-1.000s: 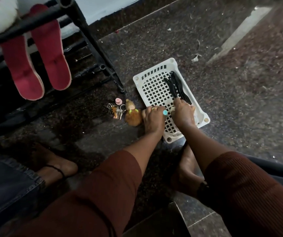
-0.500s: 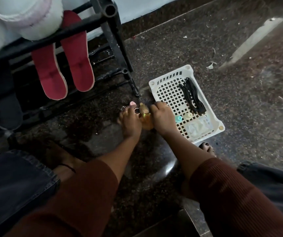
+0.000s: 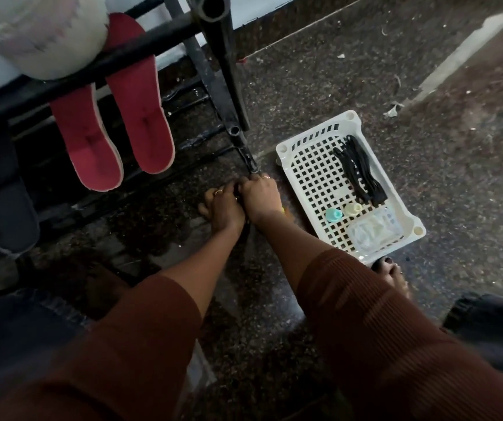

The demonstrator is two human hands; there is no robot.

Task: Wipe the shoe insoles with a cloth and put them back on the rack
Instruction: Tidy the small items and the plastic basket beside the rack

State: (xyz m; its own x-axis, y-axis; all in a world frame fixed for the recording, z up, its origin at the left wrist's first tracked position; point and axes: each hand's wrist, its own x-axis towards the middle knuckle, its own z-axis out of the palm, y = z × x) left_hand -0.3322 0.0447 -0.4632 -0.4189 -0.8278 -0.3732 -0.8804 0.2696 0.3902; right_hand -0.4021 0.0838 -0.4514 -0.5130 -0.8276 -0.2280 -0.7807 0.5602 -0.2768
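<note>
My left hand (image 3: 223, 208) and right hand (image 3: 259, 197) huddle at centre frame, fingers curled; I cannot tell what they hold. Anything fumbled could roll under the rack (image 3: 224, 74).

The floor (image 3: 350, 71) is dark, speckled, polished stone, spreading out beyond and to the right of the fingers (image 3: 256, 180). Pale scraps of litter (image 3: 393, 110) lie on it, well beyond the fingers and to their right. Farther out the same way, a pale streak of light (image 3: 462, 59) slants over the stone. A thin light seam (image 3: 305, 28) crosses the floor far beyond the fingers, with a dark skirting (image 3: 320, 10) behind it and a white wall (image 3: 253, 7) above. A black tube rack (image 3: 226, 71) stands beyond and left of the fingers, its foot coming down right at them. The floor beneath the rack is in deep shadow.
</note>
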